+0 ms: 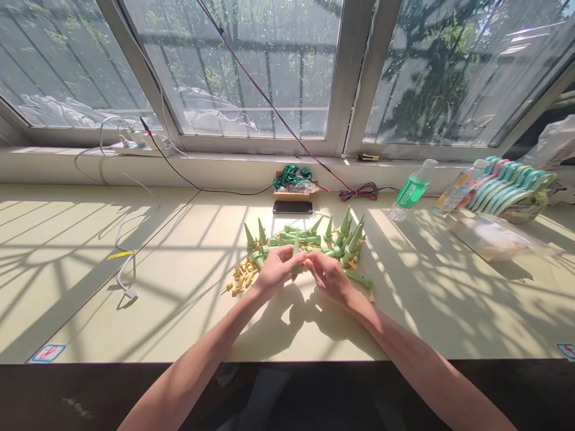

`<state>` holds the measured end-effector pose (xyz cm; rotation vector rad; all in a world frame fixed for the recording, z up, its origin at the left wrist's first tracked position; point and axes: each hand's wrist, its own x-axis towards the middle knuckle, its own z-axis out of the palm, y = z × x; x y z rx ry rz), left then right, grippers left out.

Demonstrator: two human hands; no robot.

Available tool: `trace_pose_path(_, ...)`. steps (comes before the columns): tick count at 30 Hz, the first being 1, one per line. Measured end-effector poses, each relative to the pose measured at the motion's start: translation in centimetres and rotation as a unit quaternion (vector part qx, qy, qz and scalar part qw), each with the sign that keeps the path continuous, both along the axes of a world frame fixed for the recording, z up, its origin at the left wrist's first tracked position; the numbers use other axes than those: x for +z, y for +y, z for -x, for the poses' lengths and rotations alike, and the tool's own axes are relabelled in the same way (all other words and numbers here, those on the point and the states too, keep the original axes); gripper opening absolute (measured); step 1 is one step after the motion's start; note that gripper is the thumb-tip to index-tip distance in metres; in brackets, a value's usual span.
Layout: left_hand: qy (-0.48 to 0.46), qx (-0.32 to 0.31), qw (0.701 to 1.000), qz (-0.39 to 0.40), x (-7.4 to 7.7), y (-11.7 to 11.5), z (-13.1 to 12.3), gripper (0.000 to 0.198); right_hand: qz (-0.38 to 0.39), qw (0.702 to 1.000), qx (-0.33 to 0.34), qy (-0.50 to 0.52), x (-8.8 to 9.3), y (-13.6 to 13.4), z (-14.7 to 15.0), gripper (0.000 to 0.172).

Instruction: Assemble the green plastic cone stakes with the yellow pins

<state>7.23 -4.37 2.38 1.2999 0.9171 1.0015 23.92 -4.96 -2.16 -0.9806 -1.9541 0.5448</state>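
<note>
Pegs, small and yellow, lay heaped on the table just left of the left hand. That hand grasped a green cone between thumb and fingers, its long axis near upright, tip up, its base mostly hidden. The cone stood between the two hands; the left was nearer, being in contact. The right hand had its fingertips drawn together just right of the cone's lower part; whether they pinched something small could not be told. More green parts lay and stood beyond the hands and to the right.

A sticker at far left bore a red mark in a blue frame. A yellow tag on the white cord showed no readable words. At right, a bottle wore a green label with white characters, too blurred to read; the second bottle had a many-coloured label, likewise illegible.
</note>
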Motion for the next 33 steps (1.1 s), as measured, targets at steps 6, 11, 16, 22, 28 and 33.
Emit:
trace_pose_path(6, 0.012, -0.003, 1.0, -0.015, -0.39, 0.07, 0.17, 0.036, 0.013, 1.0, 0.01, -0.004, -0.12, 0.02, -0.02, 0.027)
trace_pose_path(11, 0.01, -0.012, 1.0, -0.024, -0.72, 0.19, 0.27, 0.033, 0.017, 1.0, 0.006, -0.003, -0.34, 0.02, -0.04, 0.033)
trace_pose_path(16, 0.012, -0.011, 1.0, -0.026, -0.75, 0.17, 0.28, 0.032, 0.004, 1.0, 0.005, -0.005, -0.37, 0.08, -0.02, 0.038)
trace_pose_path(22, 0.003, -0.01, 1.0, -0.02, -0.72, 0.24, 0.32, 0.032, 0.019, 1.0, 0.012, 0.011, -0.14, 0.06, -0.13, 0.031)
trace_pose_path(28, -0.007, -0.01, 1.0, -0.01, -0.51, 0.26, 0.2, 0.033, 0.01, 1.0, 0.0, 0.019, -0.1, 0.24, -0.13, 0.017)
trace_pose_path(33, 0.004, -0.015, 1.0, -0.009, -0.34, 0.15, 0.19, 0.032, 0.017, 1.0, 0.004, 0.02, -0.23, 0.35, -0.16, 0.026)
